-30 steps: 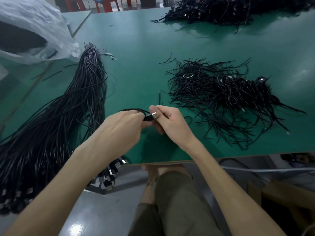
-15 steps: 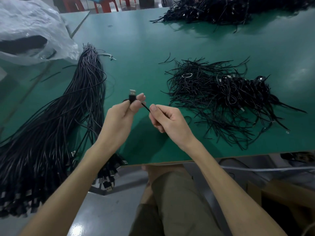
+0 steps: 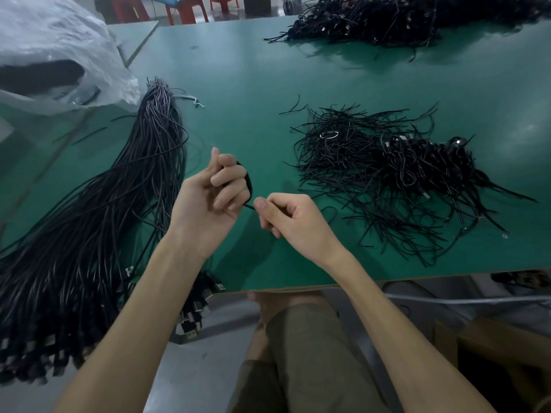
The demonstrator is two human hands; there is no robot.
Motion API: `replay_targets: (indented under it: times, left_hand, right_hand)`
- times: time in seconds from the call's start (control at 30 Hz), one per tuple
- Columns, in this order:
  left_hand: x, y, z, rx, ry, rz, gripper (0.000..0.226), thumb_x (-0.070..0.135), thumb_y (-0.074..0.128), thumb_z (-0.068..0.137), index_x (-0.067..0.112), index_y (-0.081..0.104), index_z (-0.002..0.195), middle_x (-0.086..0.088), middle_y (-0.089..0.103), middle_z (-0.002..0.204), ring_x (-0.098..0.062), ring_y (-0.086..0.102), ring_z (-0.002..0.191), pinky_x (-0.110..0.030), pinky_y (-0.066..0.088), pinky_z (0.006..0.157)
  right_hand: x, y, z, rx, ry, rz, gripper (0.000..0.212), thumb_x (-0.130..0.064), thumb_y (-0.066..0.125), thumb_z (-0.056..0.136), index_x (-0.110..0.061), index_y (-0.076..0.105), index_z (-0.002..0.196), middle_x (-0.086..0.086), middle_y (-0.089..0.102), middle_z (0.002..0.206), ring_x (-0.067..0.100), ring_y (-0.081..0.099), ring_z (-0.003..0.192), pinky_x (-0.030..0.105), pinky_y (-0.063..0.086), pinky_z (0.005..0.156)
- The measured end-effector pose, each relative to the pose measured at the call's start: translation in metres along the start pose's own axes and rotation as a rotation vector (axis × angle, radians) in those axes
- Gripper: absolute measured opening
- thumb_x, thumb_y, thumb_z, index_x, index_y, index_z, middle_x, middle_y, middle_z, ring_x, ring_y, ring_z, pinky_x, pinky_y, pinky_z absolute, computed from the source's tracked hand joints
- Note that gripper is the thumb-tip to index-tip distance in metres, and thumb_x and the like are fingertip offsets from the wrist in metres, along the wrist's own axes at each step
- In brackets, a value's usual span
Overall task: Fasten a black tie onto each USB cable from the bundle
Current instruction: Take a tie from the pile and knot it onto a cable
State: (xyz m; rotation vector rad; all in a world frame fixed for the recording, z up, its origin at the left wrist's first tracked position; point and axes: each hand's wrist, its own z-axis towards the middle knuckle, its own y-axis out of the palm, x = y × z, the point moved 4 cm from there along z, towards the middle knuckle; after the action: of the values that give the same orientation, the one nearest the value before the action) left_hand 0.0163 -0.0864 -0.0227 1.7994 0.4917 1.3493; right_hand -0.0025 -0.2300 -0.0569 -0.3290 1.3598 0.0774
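My left hand [image 3: 208,198] is raised above the green table [image 3: 253,93], its fingers curled round a looped black USB cable [image 3: 249,182]. The cable runs from that loop to my right hand [image 3: 286,219], which pinches it between thumb and forefinger. A long bundle of black USB cables [image 3: 89,219] lies at the left, its plugs hanging over the front edge. To the right sits a loose heap of black ties [image 3: 337,156], mixed with cables [image 3: 426,165]. The plug of the held cable is hidden in my left hand.
A crumpled clear plastic bag [image 3: 56,52] lies at the far left. Another pile of black cables [image 3: 387,22] sits at the table's far edge. Red stools [image 3: 185,10] stand behind. My knee [image 3: 301,338] is below the front edge. A brown box [image 3: 492,353] stands at lower right.
My left hand has turned palm-up and coiled the cable into a loop, so the plug that stuck up from its fingers is now hidden. My right hand still pinches the cable, little moved.
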Motion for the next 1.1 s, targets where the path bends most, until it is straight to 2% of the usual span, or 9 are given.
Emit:
replay_targets:
  times: [0.2,0.33,0.5,0.57,0.7,0.83,0.93,1.0,1.1]
  left_hand:
    - [-0.001,-0.004,0.001,-0.004,-0.004,-0.009,0.036,0.033,0.04,0.108,0.022,0.051,0.076,0.01,0.032,0.058,-0.01,0.019,0.041,-0.024,0.028,0.045]
    - [-0.002,-0.009,0.002,0.091,0.102,0.13,0.035,0.032,0.04,0.11,0.021,0.048,0.078,0.01,0.04,0.063,-0.006,0.032,0.046,-0.018,0.037,0.053]
    - [-0.013,0.005,0.0,-0.034,0.142,0.447,0.033,0.04,0.045,0.101,0.019,0.054,0.078,0.002,0.06,0.073,-0.016,0.062,0.066,-0.026,0.055,0.069]
    - [-0.021,0.013,-0.002,-0.116,0.109,0.591,0.034,0.034,0.045,0.101,0.015,0.063,0.08,-0.005,0.069,0.081,-0.02,0.068,0.076,-0.03,0.058,0.076]
    - [-0.023,0.016,-0.003,-0.216,0.027,0.648,0.024,0.019,0.045,0.101,-0.003,0.057,0.1,-0.013,0.073,0.095,-0.027,0.072,0.092,-0.031,0.059,0.083]
    - [-0.012,0.019,-0.008,-0.278,-0.024,0.764,0.021,0.011,0.045,0.102,-0.006,0.059,0.104,-0.018,0.075,0.105,-0.031,0.072,0.106,-0.032,0.057,0.091]
    - [-0.005,0.024,-0.012,-0.236,-0.005,0.966,0.024,0.011,0.047,0.102,-0.007,0.063,0.101,-0.02,0.076,0.105,-0.03,0.073,0.107,-0.03,0.056,0.092]
    - [0.0,0.031,-0.013,-0.182,0.073,1.177,0.021,0.011,0.053,0.101,0.004,0.071,0.094,-0.01,0.079,0.099,-0.019,0.075,0.099,-0.023,0.055,0.089]
    - [0.002,0.034,-0.016,-0.052,0.15,1.45,0.023,0.012,0.064,0.099,0.022,0.077,0.082,0.007,0.079,0.086,-0.011,0.073,0.087,-0.024,0.053,0.084]
  right_hand:
    - [0.003,0.0,0.002,-0.007,0.008,-0.013,0.04,-0.04,0.06,0.102,-0.009,0.068,0.077,0.002,0.059,0.058,0.012,0.051,0.055,0.025,0.04,0.059]
    - [0.005,-0.001,0.002,0.053,0.003,-0.071,0.022,-0.035,0.069,0.098,-0.015,0.068,0.105,-0.01,0.069,0.086,0.007,0.066,0.082,0.02,0.047,0.073]
    - [0.003,0.001,0.002,0.045,-0.046,-0.139,0.066,-0.042,0.079,0.087,-0.032,0.048,0.145,-0.017,0.062,0.128,0.003,0.06,0.114,0.016,0.049,0.083]
    - [0.005,0.002,0.002,0.04,-0.029,-0.008,0.06,-0.029,0.084,0.084,-0.035,0.055,0.136,-0.018,0.067,0.111,-0.002,0.062,0.098,0.022,0.052,0.081]
    - [0.005,-0.002,0.003,0.097,-0.006,0.185,0.042,-0.017,0.085,0.076,-0.015,0.066,0.113,0.023,0.068,0.1,0.018,0.064,0.09,0.057,0.054,0.094]
    - [0.003,-0.001,0.003,0.076,-0.027,0.193,0.033,-0.014,0.083,0.081,-0.011,0.069,0.11,0.021,0.072,0.102,0.033,0.071,0.098,0.06,0.053,0.093]
    - [0.0,-0.001,0.002,0.069,-0.04,0.182,0.029,-0.017,0.084,0.081,-0.02,0.072,0.107,0.01,0.074,0.097,0.027,0.071,0.097,0.059,0.054,0.094]
    - [-0.002,-0.002,0.003,0.073,-0.037,0.182,0.027,-0.019,0.084,0.079,-0.024,0.072,0.103,-0.002,0.074,0.091,0.019,0.07,0.091,0.057,0.055,0.093]
    - [-0.002,-0.001,0.003,0.091,-0.061,0.189,0.027,-0.018,0.084,0.078,-0.02,0.072,0.102,0.003,0.073,0.091,0.018,0.066,0.086,0.059,0.054,0.089]
